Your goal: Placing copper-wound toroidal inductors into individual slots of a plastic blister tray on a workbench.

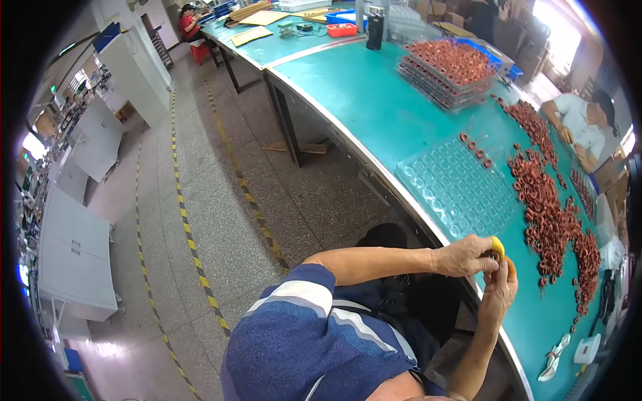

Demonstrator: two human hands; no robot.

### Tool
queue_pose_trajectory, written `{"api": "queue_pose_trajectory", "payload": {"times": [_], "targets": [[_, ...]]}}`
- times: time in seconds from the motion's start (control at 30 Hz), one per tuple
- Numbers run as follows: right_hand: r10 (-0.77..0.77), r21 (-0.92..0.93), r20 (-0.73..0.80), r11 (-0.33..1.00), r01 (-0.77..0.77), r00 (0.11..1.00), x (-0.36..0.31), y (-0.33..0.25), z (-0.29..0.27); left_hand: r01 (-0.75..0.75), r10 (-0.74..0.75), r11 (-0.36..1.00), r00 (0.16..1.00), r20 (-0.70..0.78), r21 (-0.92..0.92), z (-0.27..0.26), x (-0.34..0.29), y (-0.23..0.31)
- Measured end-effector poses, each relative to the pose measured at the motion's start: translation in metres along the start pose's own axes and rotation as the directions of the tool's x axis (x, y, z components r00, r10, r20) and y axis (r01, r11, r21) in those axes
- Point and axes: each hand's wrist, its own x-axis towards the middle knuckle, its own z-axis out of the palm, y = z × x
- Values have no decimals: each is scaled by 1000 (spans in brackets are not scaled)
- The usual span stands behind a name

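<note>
Above the near edge of the green table, my left hand [466,256] and my right hand [497,294] meet with bent, closed fingers. Yellow covers wrap some fingertips. Between them is a small red-brown ring coil [493,255], mostly hidden by the fingers. Just beyond my hands lies a clear plastic tray [445,180] with rows of pockets. A few red-brown ring coils [479,154] with thin wire leads sit along its far right side. To the right spreads a big loose pile of the same coils [548,220].
Stacked clear trays [445,73] full of coils stand farther back, near a black bottle [376,28]. White-handled snips [554,357] lie at the lower right. Across the table sits a person in a white shirt [588,123]. Yellow-black striped lines [184,220] mark the floor at left.
</note>
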Motion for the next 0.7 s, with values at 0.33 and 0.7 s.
{"api": "queue_pose_trajectory", "payload": {"times": [0.33, 0.7], "targets": [[92, -59, 58, 994, -89, 994, 13, -6, 21, 200, -200, 980, 980, 9, 3, -14, -4, 10], [-777, -802, 299, 109, 588, 553, -16, -21, 23, 86, -43, 966, 983, -179, 243, 8, -5, -1]]}}
